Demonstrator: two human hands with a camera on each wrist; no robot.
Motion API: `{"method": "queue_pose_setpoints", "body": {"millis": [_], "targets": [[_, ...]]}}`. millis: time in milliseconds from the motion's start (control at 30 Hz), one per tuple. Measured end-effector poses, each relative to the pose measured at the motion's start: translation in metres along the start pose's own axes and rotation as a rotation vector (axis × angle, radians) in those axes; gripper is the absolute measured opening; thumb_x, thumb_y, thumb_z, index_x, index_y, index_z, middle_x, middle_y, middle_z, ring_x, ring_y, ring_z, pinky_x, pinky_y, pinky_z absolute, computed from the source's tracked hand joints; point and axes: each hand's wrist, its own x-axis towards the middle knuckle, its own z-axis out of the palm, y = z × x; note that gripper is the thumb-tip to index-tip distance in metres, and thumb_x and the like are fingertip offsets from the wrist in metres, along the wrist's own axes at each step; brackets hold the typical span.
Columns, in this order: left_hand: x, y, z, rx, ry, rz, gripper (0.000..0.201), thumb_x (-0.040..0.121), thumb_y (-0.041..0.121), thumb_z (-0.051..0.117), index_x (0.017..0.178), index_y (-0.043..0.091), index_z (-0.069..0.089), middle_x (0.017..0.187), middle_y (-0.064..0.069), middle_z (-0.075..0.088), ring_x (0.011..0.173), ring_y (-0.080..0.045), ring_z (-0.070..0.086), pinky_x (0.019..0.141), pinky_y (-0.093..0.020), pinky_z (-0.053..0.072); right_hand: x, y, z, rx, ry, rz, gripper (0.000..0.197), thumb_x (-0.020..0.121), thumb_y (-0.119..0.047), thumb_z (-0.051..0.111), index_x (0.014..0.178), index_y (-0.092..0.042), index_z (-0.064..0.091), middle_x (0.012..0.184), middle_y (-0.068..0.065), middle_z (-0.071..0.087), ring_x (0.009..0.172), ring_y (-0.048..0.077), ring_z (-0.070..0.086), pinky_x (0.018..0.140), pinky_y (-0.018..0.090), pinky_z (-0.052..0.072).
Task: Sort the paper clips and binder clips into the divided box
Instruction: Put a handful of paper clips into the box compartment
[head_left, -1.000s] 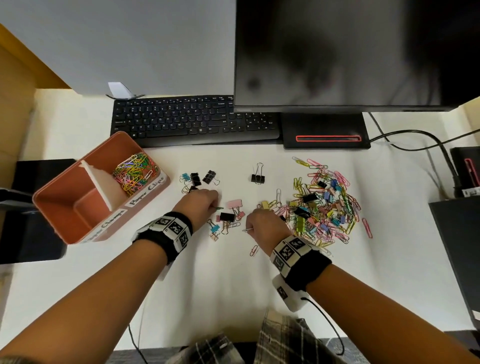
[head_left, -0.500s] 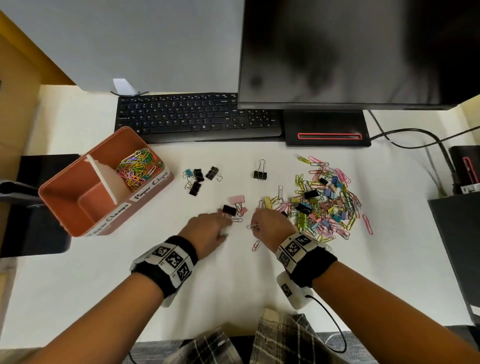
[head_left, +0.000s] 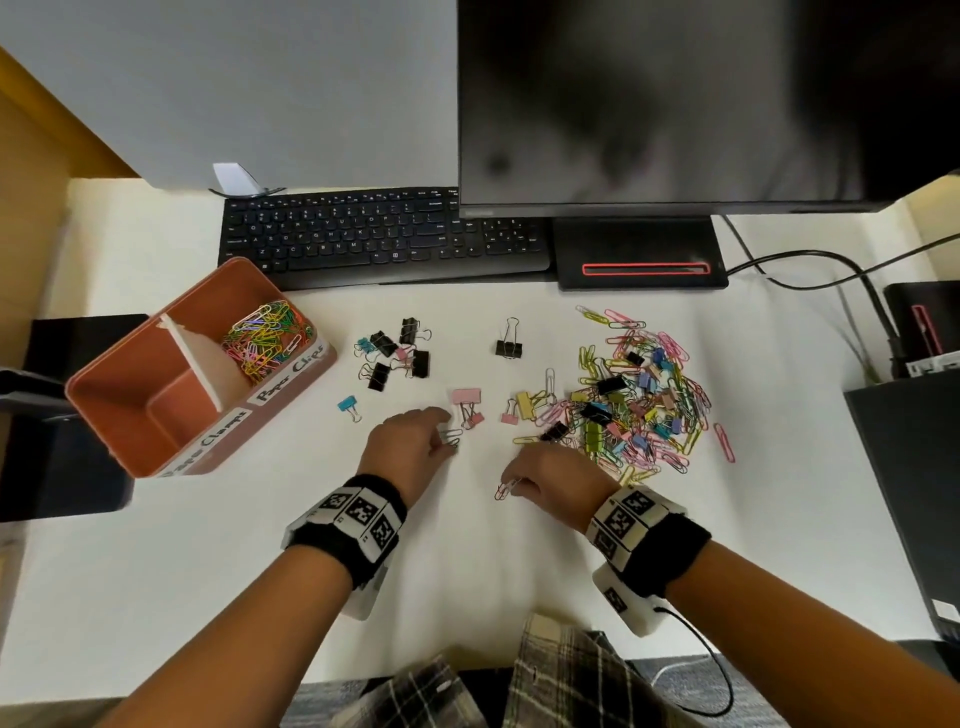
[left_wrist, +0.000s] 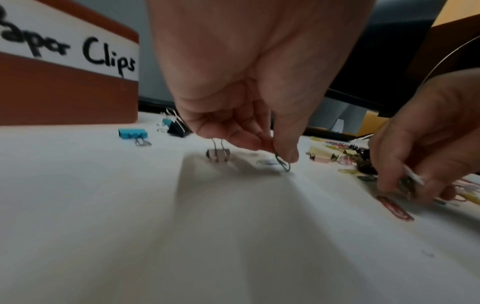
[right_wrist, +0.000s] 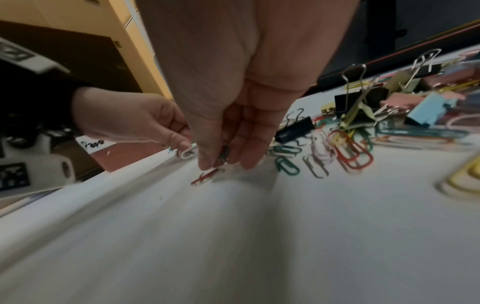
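The orange divided box (head_left: 111, 400) stands at the left, with coloured paper clips (head_left: 267, 343) in its far compartment, labelled "Paper Clips" (left_wrist: 109, 58). My left hand (head_left: 449, 439) pinches a green paper clip (left_wrist: 283, 163) and a white paper clip (right_wrist: 189, 152) just above the desk, near a pink binder clip (head_left: 466, 397). My right hand (head_left: 511, 480) pinches a few paper clips (right_wrist: 224, 153), and its fingertips touch a red paper clip (right_wrist: 206, 176) lying on the desk. A mixed pile of clips (head_left: 639, 395) lies to the right.
Several black binder clips (head_left: 397, 353) lie beside the box; a blue one (head_left: 348, 405) and a lone black one (head_left: 509, 345) lie apart. A keyboard (head_left: 384, 239), a monitor (head_left: 701, 104) and cables (head_left: 810, 260) are behind. A dark case (head_left: 914, 467) is at the right.
The black binder clip that lay by the pink one is now with the black group, and a blue one lies farther left. My right hand has drawn back onto the red paper clip.
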Motion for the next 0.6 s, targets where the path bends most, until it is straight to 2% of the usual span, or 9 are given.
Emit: {"method": "queue_pose_setpoints", "body": {"millis": [167, 367, 467, 600], "targets": [[0.010, 0.003, 0.010, 0.130, -0.003, -0.025, 0.012, 0.084, 0.026, 0.062, 0.091, 0.016, 0.064, 0.091, -0.004, 0.063, 0.089, -0.025, 0.057, 0.078, -0.033, 0.046, 0.002, -0.003, 0.009, -0.081, -0.015, -0.056, 0.026, 0.094, -0.019, 0.048, 0.113, -0.010, 0.063, 0.110, 0.011, 0.060, 0.107, 0.026, 0.054, 0.088, 0.035, 0.046], [0.011, 0.005, 0.014, 0.161, -0.035, -0.006, 0.011, 0.087, 0.020, 0.057, 0.089, 0.010, 0.060, 0.093, -0.007, 0.054, 0.088, -0.027, 0.051, 0.071, -0.031, 0.040, 0.007, -0.005, 0.010, -0.118, 0.043, -0.082, 0.018, 0.092, -0.014, 0.053, 0.103, -0.006, 0.065, 0.113, 0.009, 0.054, 0.104, 0.026, 0.055, 0.080, 0.032, 0.046], [0.010, 0.003, 0.016, 0.145, -0.042, 0.019, 0.007, 0.087, 0.015, 0.056, 0.087, 0.008, 0.057, 0.088, -0.009, 0.057, 0.084, -0.028, 0.053, 0.067, -0.030, 0.038, 0.006, -0.006, 0.009, -0.153, 0.035, -0.089, 0.017, 0.092, -0.012, 0.052, 0.102, -0.006, 0.064, 0.113, 0.009, 0.058, 0.105, 0.025, 0.053, 0.082, 0.033, 0.045], [0.006, 0.002, 0.016, 0.084, -0.045, -0.009, 0.007, 0.089, 0.014, 0.054, 0.094, 0.009, 0.057, 0.091, -0.007, 0.058, 0.084, -0.023, 0.050, 0.068, -0.025, 0.033, 0.000, -0.004, 0.008, -0.093, 0.032, -0.014, 0.018, 0.093, -0.014, 0.050, 0.107, -0.008, 0.060, 0.107, 0.011, 0.062, 0.104, 0.026, 0.054, 0.083, 0.036, 0.047]]}}
